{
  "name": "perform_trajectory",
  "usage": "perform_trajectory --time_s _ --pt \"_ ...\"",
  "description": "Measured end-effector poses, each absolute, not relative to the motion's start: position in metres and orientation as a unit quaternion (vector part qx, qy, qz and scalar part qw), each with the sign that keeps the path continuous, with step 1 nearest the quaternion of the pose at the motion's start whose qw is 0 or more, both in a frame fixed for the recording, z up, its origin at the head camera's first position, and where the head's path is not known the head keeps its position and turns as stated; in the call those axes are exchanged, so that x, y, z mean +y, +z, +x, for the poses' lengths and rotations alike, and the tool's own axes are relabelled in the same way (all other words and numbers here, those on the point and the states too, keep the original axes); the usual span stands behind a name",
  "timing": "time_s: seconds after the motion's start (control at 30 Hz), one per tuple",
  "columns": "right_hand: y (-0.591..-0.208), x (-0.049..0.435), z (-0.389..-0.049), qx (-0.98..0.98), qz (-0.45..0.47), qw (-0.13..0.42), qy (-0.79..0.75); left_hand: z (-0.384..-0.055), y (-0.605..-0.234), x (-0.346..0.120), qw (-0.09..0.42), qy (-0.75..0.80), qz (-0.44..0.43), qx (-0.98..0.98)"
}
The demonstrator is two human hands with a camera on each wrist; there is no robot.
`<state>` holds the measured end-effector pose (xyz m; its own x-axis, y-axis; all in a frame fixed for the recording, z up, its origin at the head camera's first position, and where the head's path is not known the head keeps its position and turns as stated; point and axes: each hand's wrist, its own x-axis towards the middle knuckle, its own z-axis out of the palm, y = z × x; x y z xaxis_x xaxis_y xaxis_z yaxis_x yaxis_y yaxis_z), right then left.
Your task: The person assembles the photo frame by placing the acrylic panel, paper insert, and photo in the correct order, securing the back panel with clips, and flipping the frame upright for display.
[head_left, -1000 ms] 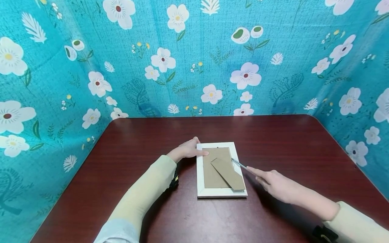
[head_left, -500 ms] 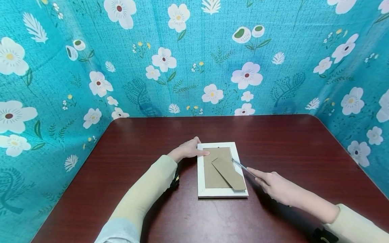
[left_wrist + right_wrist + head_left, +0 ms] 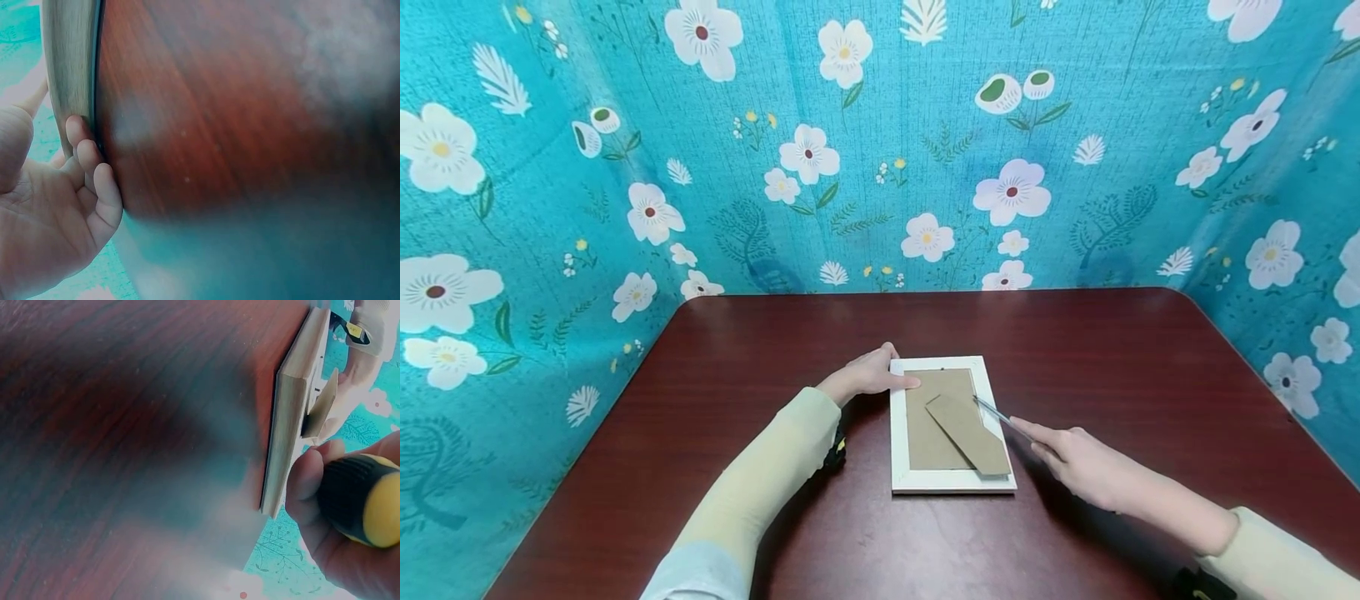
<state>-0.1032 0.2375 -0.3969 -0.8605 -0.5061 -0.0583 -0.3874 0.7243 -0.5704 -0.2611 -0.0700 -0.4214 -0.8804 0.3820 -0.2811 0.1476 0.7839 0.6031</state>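
A white-edged picture frame [image 3: 899, 433] lies face down on the table, its brown backing board [image 3: 925, 454] and angled easel leg [image 3: 970, 433] upward. My left hand [image 3: 872, 373] grips its upper left corner, thumb on top; the left wrist view shows the fingers [image 3: 107, 187] curled against the wooden side. In my right hand [image 3: 1086, 467] is a screwdriver [image 3: 350, 494] with a black and yellow handle. Its thin metal shaft reaches the inner right edge of the frame, beside the backing. Whether the tip is under anything is too small to tell.
A dark red-brown table [image 3: 775, 333] carries the frame. Blue floral cloth [image 3: 865, 150] hangs behind it and along both sides. Each wrist wears a dark strap, the left one [image 3: 835, 450] near the table surface.
The head view has shifted slightly, so the whole scene sits a little lower and further right. Both hands, the frame and the screwdriver keep nearly the same arrangement.
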Motion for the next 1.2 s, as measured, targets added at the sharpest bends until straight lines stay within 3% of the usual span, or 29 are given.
perform_trajectory --time_s 0.7,0.97,1.2 --pt "-0.400 0.236 -0.102 0.937 -0.217 0.094 -0.258 -0.262 -0.420 -0.069 0.198 0.284 0.144 0.927" --pt "-0.401 0.227 -0.100 0.943 -0.243 0.056 -0.221 -0.261 -0.421 -0.069 0.194 0.274 0.130 0.933" --pt "-0.398 0.222 -0.096 0.961 -0.258 -0.017 -0.095 -0.261 -0.423 -0.067 0.195 0.282 0.133 0.930"
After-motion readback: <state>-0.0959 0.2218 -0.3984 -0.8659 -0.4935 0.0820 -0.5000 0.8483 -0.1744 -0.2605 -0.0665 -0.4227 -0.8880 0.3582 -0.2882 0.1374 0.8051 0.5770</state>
